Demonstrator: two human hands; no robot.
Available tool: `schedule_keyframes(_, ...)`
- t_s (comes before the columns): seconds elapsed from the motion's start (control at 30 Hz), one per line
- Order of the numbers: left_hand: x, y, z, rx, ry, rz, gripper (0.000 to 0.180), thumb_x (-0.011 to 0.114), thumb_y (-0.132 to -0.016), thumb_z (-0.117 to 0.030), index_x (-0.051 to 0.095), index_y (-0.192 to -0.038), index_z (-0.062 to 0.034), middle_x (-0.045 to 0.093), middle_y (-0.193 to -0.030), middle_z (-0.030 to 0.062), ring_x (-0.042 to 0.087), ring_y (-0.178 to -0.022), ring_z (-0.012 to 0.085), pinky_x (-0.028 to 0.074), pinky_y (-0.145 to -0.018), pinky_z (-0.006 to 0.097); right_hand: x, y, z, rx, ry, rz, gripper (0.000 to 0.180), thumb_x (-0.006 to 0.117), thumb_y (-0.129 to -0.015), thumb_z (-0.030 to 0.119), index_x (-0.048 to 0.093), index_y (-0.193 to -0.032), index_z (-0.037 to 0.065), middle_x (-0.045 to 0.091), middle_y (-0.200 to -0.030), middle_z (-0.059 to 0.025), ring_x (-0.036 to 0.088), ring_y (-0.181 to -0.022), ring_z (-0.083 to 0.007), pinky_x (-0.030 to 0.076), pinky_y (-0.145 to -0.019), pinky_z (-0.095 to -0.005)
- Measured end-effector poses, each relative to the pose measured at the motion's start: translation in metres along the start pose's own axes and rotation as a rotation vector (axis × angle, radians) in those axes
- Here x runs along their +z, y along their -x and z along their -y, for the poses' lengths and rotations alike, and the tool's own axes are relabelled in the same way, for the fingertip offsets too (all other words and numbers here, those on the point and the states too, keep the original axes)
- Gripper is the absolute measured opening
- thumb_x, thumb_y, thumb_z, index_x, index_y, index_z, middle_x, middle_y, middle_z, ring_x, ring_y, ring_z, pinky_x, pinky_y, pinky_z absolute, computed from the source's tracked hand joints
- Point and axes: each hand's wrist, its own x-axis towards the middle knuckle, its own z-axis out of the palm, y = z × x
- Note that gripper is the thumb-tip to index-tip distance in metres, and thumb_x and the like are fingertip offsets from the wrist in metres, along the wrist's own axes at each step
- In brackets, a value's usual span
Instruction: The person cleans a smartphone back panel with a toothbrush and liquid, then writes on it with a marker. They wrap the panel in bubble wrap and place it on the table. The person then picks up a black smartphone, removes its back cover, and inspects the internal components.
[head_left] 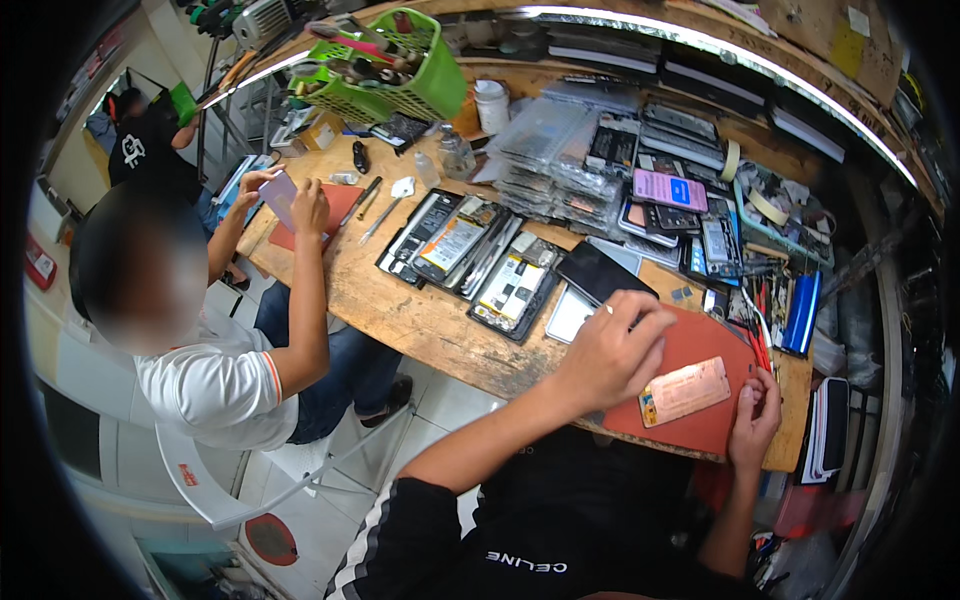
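My left hand [618,345] is raised over the left part of a red-brown mat [690,335], its fingers curled into a pinch; whatever sits between the fingertips is hidden or too small to name. At the mat's right edge my right hand [755,420] is closed, thumb against bent fingers, and I cannot make out anything in it. A flat, pinkish-copper, card-shaped piece [686,391] with a coloured patch at one end lies on the mat between my hands. Just beyond my left hand rests a black phone screen [600,271], overlapping a pale flat panel [572,313].
Opened phones [516,285] with bare batteries lie mid-bench. Behind them rise stacked plastic sleeves [555,150] and a pile of phones [682,215]. A green tool basket [425,75] stands at the back. On the left, a seated co-worker [225,390] holds a thin panel [278,198].
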Motion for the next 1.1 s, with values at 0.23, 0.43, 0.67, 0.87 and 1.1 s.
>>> schedule_keyframes(0.23,0.032,0.060,-0.030,-0.333,0.233,-0.019,0.026,0.073,-0.092,-0.004,0.068,-0.118,-0.0010,0.063,-0.112,0.0163,0.068,-0.096,0.0309,0.056,-0.082,0.039,-0.002,0.002,-0.004,0.044,-0.023,-0.014,0.034,0.059,-0.107,0.009,0.061,-0.138,-0.005,0.066,-0.110,-0.0091,0.060,-0.097,-0.0149,0.050,-0.089,-0.0302)
schedule_keyframes(0.43,-0.030,0.025,-0.036,-0.116,0.600,-0.501,0.046,0.070,-0.096,-0.017,0.053,-0.135,0.0006,0.056,-0.118,0.0151,0.064,-0.103,0.0260,0.056,-0.089,0.040,-0.003,-0.002,-0.009,0.111,-0.150,0.019,0.033,0.060,-0.107,0.011,0.062,-0.137,-0.003,0.067,-0.110,-0.0069,0.060,-0.097,-0.0131,0.050,-0.089,-0.0286)
schedule_keyframes(0.67,-0.097,-0.019,-0.126,0.170,0.649,-0.529,0.079,0.065,-0.105,-0.040,0.021,-0.169,-0.0279,0.053,-0.158,0.0000,0.011,-0.158,0.0310,-0.003,-0.127,0.050,-0.002,-0.001,-0.005,0.103,-0.128,-0.026,0.034,0.064,-0.105,0.011,0.063,-0.135,-0.003,0.069,-0.105,-0.0063,0.062,-0.092,-0.0112,0.052,-0.083,-0.0281)
schedule_keyframes(0.87,-0.115,-0.030,-0.128,0.078,0.845,-0.042,0.079,0.071,-0.102,-0.034,0.029,-0.169,-0.0357,0.053,-0.162,-0.0014,0.004,-0.167,0.0245,-0.013,-0.134,0.046,0.000,-0.002,0.000,0.051,-0.095,-0.062,0.032,0.066,-0.101,0.006,0.064,-0.131,-0.005,0.071,-0.100,-0.0089,0.064,-0.086,-0.0136,0.053,-0.080,-0.0291)
schedule_keyframes(1.1,-0.107,0.008,-0.119,0.059,1.333,-0.067,0.073,0.078,-0.098,-0.030,0.046,-0.162,-0.0377,0.048,-0.165,0.0088,0.009,-0.165,0.0288,0.024,-0.127,0.047,-0.002,-0.006,0.012,-0.006,-0.018,-0.029,0.032,0.068,-0.099,0.005,0.066,-0.129,-0.005,0.071,-0.097,-0.0101,0.065,-0.083,-0.0143,0.054,-0.079,-0.0297)
